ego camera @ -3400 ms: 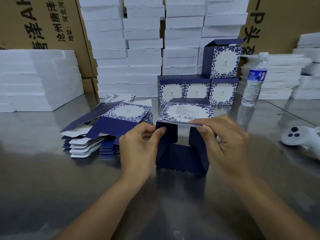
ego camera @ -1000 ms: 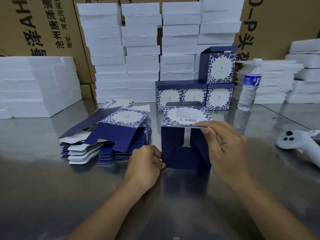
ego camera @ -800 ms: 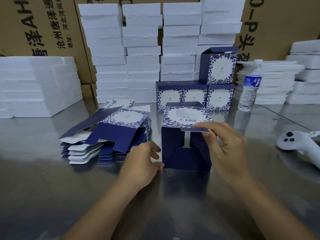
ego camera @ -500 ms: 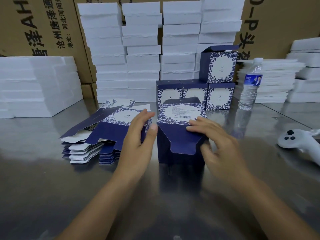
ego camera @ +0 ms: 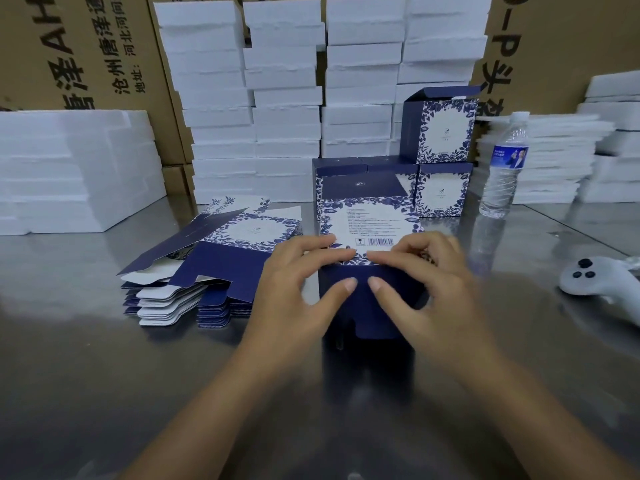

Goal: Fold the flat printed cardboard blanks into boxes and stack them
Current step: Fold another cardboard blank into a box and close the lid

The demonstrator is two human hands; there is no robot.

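The half-folded box lies on the steel table dead ahead, barcode panel up, its unclosed end facing me. Its navy flap sits under both thumbs, equally near each hand. My left hand and right hand arch over the near top edge, pinching it. Flat blanks lie to the left, and finished boxes stand beyond.

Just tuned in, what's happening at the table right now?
A person is closing a printed box on the steel table: the left hand and right hand grip its near top edge, thumbs on the dark blue flap. Flat blanks lie piled to the left; folded boxes are stacked behind.
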